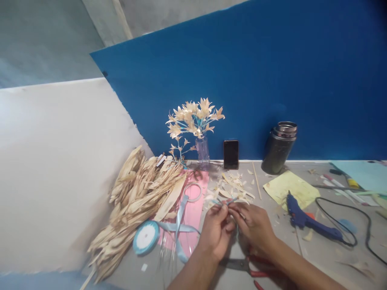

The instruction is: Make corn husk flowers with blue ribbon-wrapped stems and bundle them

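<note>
My left hand (216, 227) and my right hand (252, 225) meet over the grey table, fingers pinched together. Between them they hold a small stem wrapped in light blue ribbon (225, 201), with pale husk petals at its tip. Cut husk petals (231, 187) lie scattered just beyond my fingers. A roll of light blue ribbon (146, 237) sits to the left, its loose end trailing across a pink sheet (193, 211). Red-handled scissors (248, 266) lie under my right wrist.
A heap of dried corn husks (139, 201) lies at left. A small vase of husk flowers (198, 125), a black phone (231, 154) and a dark jar (279, 147) stand against the blue board. A blue glue gun (305, 219) with black cord lies right, near yellow paper (290, 189).
</note>
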Motion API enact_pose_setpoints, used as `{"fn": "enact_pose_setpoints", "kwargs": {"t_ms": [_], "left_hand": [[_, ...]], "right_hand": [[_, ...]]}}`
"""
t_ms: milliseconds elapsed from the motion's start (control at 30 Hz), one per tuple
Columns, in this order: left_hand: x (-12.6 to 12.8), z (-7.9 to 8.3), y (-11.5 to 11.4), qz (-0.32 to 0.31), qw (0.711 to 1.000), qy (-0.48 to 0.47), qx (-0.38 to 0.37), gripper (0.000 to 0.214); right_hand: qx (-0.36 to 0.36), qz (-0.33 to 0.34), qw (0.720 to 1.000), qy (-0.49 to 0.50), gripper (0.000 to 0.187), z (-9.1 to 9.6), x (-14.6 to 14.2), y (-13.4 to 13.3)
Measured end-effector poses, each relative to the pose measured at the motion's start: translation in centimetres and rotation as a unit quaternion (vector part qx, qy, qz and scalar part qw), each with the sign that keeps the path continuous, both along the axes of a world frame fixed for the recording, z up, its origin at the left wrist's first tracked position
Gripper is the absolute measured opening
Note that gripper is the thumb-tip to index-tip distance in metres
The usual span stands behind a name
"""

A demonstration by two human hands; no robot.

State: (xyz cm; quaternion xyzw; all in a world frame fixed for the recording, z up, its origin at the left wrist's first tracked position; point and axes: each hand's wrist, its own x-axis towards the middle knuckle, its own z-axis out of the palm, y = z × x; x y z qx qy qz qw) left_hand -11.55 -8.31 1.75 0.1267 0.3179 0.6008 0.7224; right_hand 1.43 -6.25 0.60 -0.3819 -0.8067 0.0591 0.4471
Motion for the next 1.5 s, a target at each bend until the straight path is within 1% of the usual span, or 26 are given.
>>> {"fn": "enact_pose_setpoints", "kwargs": {"t_ms": [100, 167, 233, 333, 400, 567, 667, 700, 733, 800, 867, 967, 1033, 1067, 1133, 1233, 1267, 1333, 1367, 1400, 1467, 1500], "left_hand": [[-0.7, 0.6, 0.0, -0.027, 0.999, 0.018, 0.009, 0.036], [-1.0, 0.9, -0.1, -0.045, 0.998, 0.033, 0.011, 0.036], [-1.1, 1.2, -0.2, -0.036, 0.998, 0.046, 0.011, 0.038], [-0.9, 1.3, -0.3, -0.012, 0.998, 0.063, 0.011, 0.038], [-0.7, 1.3, -0.3, -0.014, 0.997, 0.074, 0.012, 0.038], [-0.3, 1.3, -0.4, -0.011, 0.993, 0.114, 0.025, 0.046], [-0.2, 1.2, -0.4, -0.005, 0.988, 0.151, 0.039, 0.049], [-0.2, 1.2, -0.4, -0.008, 0.986, 0.159, 0.041, 0.049], [-0.3, 1.2, -0.3, -0.009, 0.986, 0.164, 0.041, 0.049], [-0.3, 1.3, -0.3, -0.014, 0.985, 0.166, 0.044, 0.048], [-0.1, 1.5, -0.4, -0.018, 0.987, 0.150, 0.052, 0.045], [0.3, 1.8, -0.5, -0.020, 0.992, 0.115, 0.057, 0.045], [0.7, 1.9, -0.6, -0.001, 0.993, 0.110, 0.042, 0.043], [0.8, 2.0, -0.6, 0.010, 0.992, 0.118, 0.033, 0.042], [0.8, 2.2, -0.6, 0.013, 0.991, 0.135, 0.019, 0.039], [0.3, 2.5, -0.4, -0.024, 0.988, 0.154, 0.001, 0.035], [0.1, 2.5, -0.3, -0.032, 0.986, 0.164, 0.000, 0.034], [-0.5, 2.6, -0.2, -0.036, 0.980, 0.195, 0.010, 0.030], [-0.8, 2.6, -0.1, -0.040, 0.976, 0.214, 0.021, 0.029], [-1.1, 2.6, 0.0, -0.047, 0.971, 0.231, 0.034, 0.029], [-1.9, 2.6, 0.2, -0.067, 0.962, 0.258, 0.061, 0.028], [-2.3, 2.6, 0.2, -0.081, 0.958, 0.266, 0.072, 0.028]], "right_hand": [[-0.117, 0.065, 0.989, 0.058, 0.027, 1.2, 0.6, 0.5], [-0.175, 0.094, 0.977, 0.079, 0.027, 2.0, 0.9, 0.7], [-0.194, 0.100, 0.972, 0.087, 0.028, 2.3, 1.0, 0.7], [-0.214, 0.105, 0.967, 0.087, 0.028, 2.3, 0.8, 0.5], [-0.235, 0.104, 0.962, 0.092, 0.028, 2.2, 0.7, 0.5], [-0.307, 0.089, 0.937, 0.139, 0.025, 2.6, 0.6, 0.4], [-0.325, 0.098, 0.925, 0.168, 0.027, 2.5, 0.5, 0.3], [-0.316, 0.104, 0.929, 0.163, 0.030, 2.4, 0.4, 0.3], [-0.287, 0.101, 0.941, 0.146, 0.032, 2.2, 0.4, 0.3], [-0.186, 0.070, 0.975, 0.101, 0.036, 1.7, 0.4, 0.2], [-0.086, 0.030, 0.993, 0.069, 0.036, 1.2, 0.4, 0.0], [0.020, 0.008, 0.999, 0.025, 0.033, 1.0, 0.4, -0.3], [0.077, -0.007, 0.997, -0.017, 0.028, 1.0, 0.4, -0.4], [0.090, -0.012, 0.995, -0.034, 0.027, 1.0, 0.4, -0.5], [0.080, -0.012, 0.996, -0.041, 0.026, 0.9, 0.4, -0.5], [0.028, -0.016, 0.999, -0.003, 0.029, 0.9, 0.3, -0.4], [-0.005, -0.016, 1.000, 0.018, 0.029, 1.0, 0.3, -0.4], [-0.103, -0.005, 0.992, 0.070, 0.028, 1.5, 0.2, -0.4], [-0.164, 0.004, 0.981, 0.102, 0.028, 1.9, 0.2, -0.4], [-0.227, 0.016, 0.964, 0.138, 0.028, 2.4, 0.2, -0.5], [-0.339, 0.045, 0.916, 0.210, 0.028, 3.3, 0.2, -0.5], [-0.384, 0.066, 0.889, 0.240, 0.028, 3.6, 0.2, -0.6]]}}
